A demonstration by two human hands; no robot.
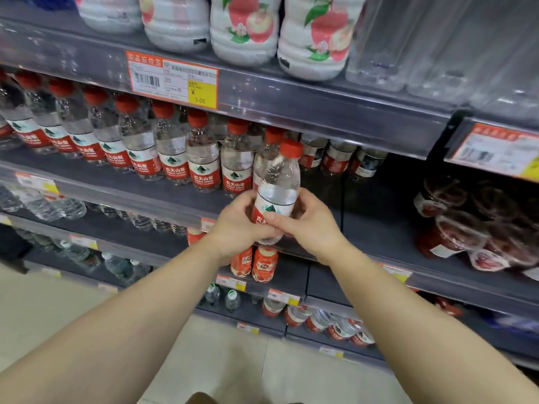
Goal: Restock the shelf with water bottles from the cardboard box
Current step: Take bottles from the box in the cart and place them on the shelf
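We are holding water bottle (277,188) upright in front of shelf (122,182), just right of stocked row (175,150). Left hand (236,225) and right hand (309,223) both wrapping grip round its lower half. Label reading 农夫山泉, red cap. Price tag (173,78) above showing ¥5.00. Peach-print jugs (315,36) sitting on top shelf.

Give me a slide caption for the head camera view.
Both hands, left and right, hold a red-capped water bottle before the shelf.
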